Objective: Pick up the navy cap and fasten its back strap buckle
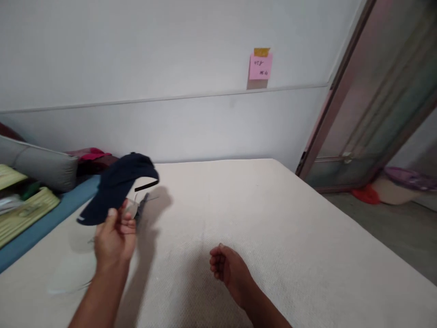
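Observation:
A dark navy baseball cap (119,180) is held up at the left by my left hand (115,237), which pinches its lower edge near the brim. The brim points down and to the left, and the strap loop at the back faces right. Partly hidden behind the cap and hand, some small dark items (142,204) lie on the pale cloth surface (246,205). My right hand (230,269) hovers over the cloth near the front middle, its fingers curled in and nothing visible in them.
Along the left edge are a grey cushion (41,161), a yellow-green slatted item (30,214) and a blue strip (77,200). A whitish flat item (70,273) lies front left. A pink note (261,67) hangs on the wall. Right of the surface, bags (396,184) rest on the floor.

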Motion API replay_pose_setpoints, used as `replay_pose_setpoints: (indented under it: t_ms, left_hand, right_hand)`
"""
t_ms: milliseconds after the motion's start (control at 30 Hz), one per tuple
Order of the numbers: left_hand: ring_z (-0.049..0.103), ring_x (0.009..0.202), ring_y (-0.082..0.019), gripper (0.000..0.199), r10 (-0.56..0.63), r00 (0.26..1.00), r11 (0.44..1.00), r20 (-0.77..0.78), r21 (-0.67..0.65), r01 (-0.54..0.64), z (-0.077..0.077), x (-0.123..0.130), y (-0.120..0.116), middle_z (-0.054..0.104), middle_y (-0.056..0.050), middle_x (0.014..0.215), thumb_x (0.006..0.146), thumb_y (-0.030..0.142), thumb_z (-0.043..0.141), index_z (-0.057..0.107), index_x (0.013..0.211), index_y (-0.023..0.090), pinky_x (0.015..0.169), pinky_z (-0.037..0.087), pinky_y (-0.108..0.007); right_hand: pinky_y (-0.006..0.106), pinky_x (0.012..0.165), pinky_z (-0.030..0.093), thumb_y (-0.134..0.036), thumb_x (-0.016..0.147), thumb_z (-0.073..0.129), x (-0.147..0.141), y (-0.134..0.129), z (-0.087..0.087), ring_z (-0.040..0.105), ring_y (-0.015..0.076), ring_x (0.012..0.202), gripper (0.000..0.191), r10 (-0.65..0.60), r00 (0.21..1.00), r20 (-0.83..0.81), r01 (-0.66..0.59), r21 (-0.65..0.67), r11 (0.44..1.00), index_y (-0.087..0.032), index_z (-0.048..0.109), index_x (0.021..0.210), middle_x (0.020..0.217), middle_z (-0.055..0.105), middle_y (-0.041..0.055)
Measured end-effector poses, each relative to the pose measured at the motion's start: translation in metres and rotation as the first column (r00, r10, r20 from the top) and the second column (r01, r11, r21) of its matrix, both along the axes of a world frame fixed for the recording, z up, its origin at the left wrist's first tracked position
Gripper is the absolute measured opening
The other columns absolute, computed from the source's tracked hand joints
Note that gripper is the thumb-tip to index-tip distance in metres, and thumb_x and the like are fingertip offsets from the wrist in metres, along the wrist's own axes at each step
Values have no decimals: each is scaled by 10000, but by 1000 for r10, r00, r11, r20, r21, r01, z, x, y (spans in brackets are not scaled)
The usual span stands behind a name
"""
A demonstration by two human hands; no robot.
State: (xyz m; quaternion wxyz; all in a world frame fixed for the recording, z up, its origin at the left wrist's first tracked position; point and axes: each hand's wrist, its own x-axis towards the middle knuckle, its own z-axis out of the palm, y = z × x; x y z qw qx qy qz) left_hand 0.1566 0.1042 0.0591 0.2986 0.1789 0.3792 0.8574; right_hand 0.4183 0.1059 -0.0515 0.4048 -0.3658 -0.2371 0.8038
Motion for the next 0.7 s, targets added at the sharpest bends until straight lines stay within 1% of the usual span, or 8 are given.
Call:
replay_pose_setpoints:
  t_ms: [100,167,300,400,467,533,633,700]
  left_hand:
    - [560,508,-54,146,-93,995,995,42,-40,95,-27,73,4,709,-53,875,851,160,523,663,850,120,387,429,-117]
    - [571,509,-68,112,-183,979,975,86,-111,192,-49,120,0,711,-46,831,811,196,596,673,862,134,406,448,-139]
    - [596,532,-102,224,-420,891,850,171,-269,452,-80,191,-15,713,-54,839,709,281,722,663,889,162,438,470,-188]
    - [588,521,-132,240,-528,840,777,128,-327,538,-93,222,-27,683,-34,638,694,368,730,648,803,171,471,474,-225]
    - [580,509,-145,259,-551,830,756,84,-370,540,-100,236,-34,649,-24,543,673,397,741,640,744,169,468,461,-232]
    - [584,514,-156,293,-564,824,737,56,-415,533,-109,247,-42,662,-37,556,647,414,754,656,760,161,447,441,-233]
    - [598,528,-185,361,-594,803,695,37,-479,536,-122,262,-54,684,-60,580,614,456,761,691,782,145,440,436,-253]
    - [578,498,-181,380,-622,783,665,8,-522,534,-130,272,-60,694,-73,591,602,481,758,715,763,140,442,436,-265]
  right_hand:
    - [239,499,331,-465,768,566,9,-4,-2,540,119,528,339,7,1000,-4,-7,35,999,-130,610,749,633,595,39]
    - [239,494,324,-504,772,555,19,-6,-5,542,122,526,378,-10,1000,4,10,43,999,-131,614,754,634,600,45]
    - [242,519,337,-568,767,557,49,-9,-10,562,135,561,451,-71,997,7,70,67,995,-124,635,777,666,624,63]
    - [267,586,380,-584,792,537,75,-10,-7,590,159,637,473,-94,993,-75,103,118,988,-127,654,825,730,654,82]
    - [288,624,401,-596,811,508,91,-8,-1,595,170,668,492,-105,982,-156,127,137,983,-130,665,843,761,666,88]
    - [309,680,423,-597,827,489,105,-6,8,611,188,743,506,-103,966,-236,139,141,980,-135,675,915,857,686,103]
    - [346,865,412,-568,864,451,123,-1,22,583,232,1034,533,-90,935,-342,150,150,977,-158,614,1163,1156,640,118]
    - [366,945,381,-538,880,442,133,2,26,543,245,1124,538,-100,918,-384,161,131,978,-142,587,1214,1208,619,116]
